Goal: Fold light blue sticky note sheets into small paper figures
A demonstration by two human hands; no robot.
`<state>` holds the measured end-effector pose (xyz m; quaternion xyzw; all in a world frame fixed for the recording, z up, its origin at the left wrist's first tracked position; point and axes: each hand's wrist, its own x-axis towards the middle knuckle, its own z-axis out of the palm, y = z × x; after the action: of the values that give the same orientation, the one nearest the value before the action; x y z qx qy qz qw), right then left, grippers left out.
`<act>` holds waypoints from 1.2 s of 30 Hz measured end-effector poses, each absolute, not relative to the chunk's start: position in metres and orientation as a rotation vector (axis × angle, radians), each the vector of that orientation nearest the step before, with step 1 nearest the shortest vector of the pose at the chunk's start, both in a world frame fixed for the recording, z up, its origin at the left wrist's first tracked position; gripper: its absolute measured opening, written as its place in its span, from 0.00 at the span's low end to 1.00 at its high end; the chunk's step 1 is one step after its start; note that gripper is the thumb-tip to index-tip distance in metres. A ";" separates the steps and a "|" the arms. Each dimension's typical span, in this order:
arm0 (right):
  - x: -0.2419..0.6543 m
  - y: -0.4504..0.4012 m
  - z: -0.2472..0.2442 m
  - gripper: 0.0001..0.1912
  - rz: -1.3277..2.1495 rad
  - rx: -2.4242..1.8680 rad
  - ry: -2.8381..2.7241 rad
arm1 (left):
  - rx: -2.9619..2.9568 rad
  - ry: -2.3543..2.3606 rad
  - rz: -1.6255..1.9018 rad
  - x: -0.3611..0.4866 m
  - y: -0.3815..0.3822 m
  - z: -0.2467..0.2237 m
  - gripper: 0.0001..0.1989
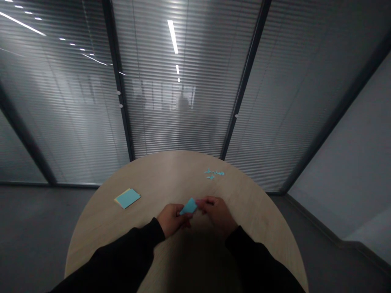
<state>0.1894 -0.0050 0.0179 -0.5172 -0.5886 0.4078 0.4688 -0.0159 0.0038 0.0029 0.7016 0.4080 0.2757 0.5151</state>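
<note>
Over the round wooden table (171,179), the left hand (172,219) and the right hand (216,212) hold their fingers closed narrow, pinching a piece of blue paper (188,206) between them, while small blue paper shapes (214,173) and a pad of sticky notes (127,198) lie apart on the table.

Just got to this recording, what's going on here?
A person in black sleeves is holding a piece of blue paper up between their left hand and right hand, over a round wooden table. Farther across the table lie a few small blue paper shapes, and off to the left sits a small stack of blue and yellow paper.
</note>
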 end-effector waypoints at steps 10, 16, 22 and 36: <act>0.183 -0.006 0.013 0.16 1.133 -1.158 -1.626 | 1.669 0.961 0.697 -0.016 0.008 -0.006 0.22; 0.173 -0.012 0.015 0.13 0.962 -1.222 -1.637 | 1.637 0.927 0.682 -0.017 0.008 -0.005 0.22; 0.179 -0.008 0.013 0.14 0.959 -1.239 -1.569 | 1.652 0.966 0.664 -0.015 0.004 0.003 0.26; 0.184 -0.006 0.014 0.15 0.905 -1.097 -1.517 | 1.693 1.024 0.682 -0.016 0.003 0.001 0.25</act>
<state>0.1835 -0.0059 0.0135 -0.4549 -0.6290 0.3753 0.5066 -0.0160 0.0027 0.0012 0.7004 0.4235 0.2819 0.5006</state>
